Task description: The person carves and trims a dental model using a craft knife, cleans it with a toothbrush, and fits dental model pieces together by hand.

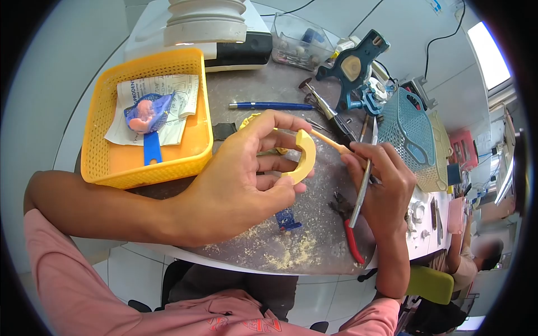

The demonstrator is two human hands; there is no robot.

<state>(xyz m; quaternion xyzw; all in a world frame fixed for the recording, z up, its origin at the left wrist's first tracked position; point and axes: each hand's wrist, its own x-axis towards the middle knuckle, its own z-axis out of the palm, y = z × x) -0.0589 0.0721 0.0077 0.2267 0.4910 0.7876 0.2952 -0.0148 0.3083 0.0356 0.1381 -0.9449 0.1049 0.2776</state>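
Note:
My left hand [238, 173] holds a pale yellow horseshoe-shaped dental piece [305, 157] between thumb and fingers, its curve facing right. In my right hand [386, 182] are a slim metal-handled tool [361, 196], slanting down toward the table, and a thin tan stick [328, 140]. The stick's far end reaches the upper end of the yellow piece; whether they touch I cannot tell. Below the hands, yellow crumbs [294, 252] are scattered over the grey tabletop. A small blue plastic piece [287, 220] lies under my left hand, and red-handled pliers [350, 232] lie beside my right.
A yellow basket [204, 112] at left holds papers and a blue impression tray [150, 120] with pink material. Behind are a blue pen [272, 105], a rotary handpiece [330, 112], a dark teal articulator [358, 64] and a blue basket [406, 126]. A co-worker [462, 260] sits at right.

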